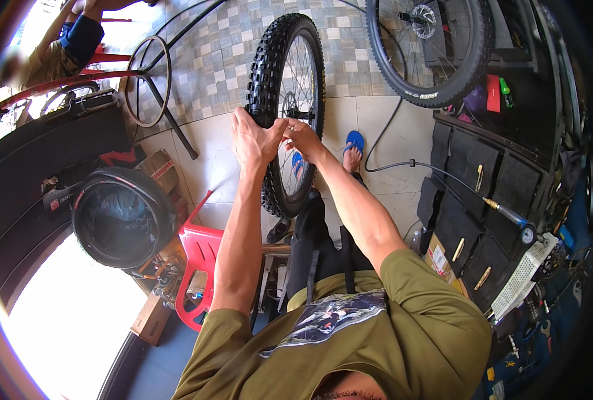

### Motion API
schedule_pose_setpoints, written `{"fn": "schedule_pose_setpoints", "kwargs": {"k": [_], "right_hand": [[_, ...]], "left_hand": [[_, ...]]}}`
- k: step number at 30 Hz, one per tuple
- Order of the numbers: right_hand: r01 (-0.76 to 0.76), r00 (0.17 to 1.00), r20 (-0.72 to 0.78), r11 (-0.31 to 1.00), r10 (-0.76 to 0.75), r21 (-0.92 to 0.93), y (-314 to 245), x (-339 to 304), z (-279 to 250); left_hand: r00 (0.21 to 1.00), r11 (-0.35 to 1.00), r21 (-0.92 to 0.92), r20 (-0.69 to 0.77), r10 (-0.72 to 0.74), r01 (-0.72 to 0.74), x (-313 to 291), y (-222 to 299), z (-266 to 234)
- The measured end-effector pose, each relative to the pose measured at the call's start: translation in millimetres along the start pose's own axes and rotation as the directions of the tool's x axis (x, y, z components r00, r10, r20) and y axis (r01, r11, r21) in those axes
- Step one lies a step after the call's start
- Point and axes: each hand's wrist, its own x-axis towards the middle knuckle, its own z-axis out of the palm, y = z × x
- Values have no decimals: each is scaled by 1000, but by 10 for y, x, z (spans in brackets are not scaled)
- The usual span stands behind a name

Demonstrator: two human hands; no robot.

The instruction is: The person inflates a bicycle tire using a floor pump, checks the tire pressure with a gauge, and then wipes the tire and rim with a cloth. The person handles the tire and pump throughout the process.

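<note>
A bicycle wheel (285,40) with a knobby black tire stands upright on the floor in front of me. My left hand (253,140) is closed over the near part of the tire, with its fingers on the tread and its thumb toward the rim. My right hand (304,139) is at the rim's inner side, close to the spokes, its fingers curled and pressed together beside my left thumb. What those fingertips pinch is too small to make out. Past my hands, the hub and spokes show inside the rim.
Another bicycle wheel (436,100) is at the upper right. An air hose with a gauge (526,233) runs along the dark bench on the right. A red plastic chair (200,250) and stacked tires (123,217) are at left. A person (76,40) is at the far left.
</note>
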Motion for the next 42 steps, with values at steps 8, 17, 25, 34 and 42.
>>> {"fn": "schedule_pose_setpoints", "kwargs": {"k": [8, 17, 25, 34, 42], "right_hand": [[9, 1000, 1, 1000, -9, -25, -24, 22, 10], [-22, 1000, -12, 1000, 22, 11, -3, 51, -16], [-20, 1000, 4, 999, 20, 25, -23, 36, 12], [-36, 999, -26, 997, 38, 70, 11, 90, 2], [-60, 998, 16, 982, 58, 178, 27, 72, -56]], "left_hand": [[998, 998, -18, -5, 57, -57, 76, -108, 43], [996, 997, -36, 52, 71, -70, 117, -101, -2], [995, 996, -34, 46, 89, -87, 111, -105, -34], [998, 998, -9, 15, 61, -61, 84, -193, 3], [1000, 1000, -5, 26, 12, -12, 70, -97, -25]]}}
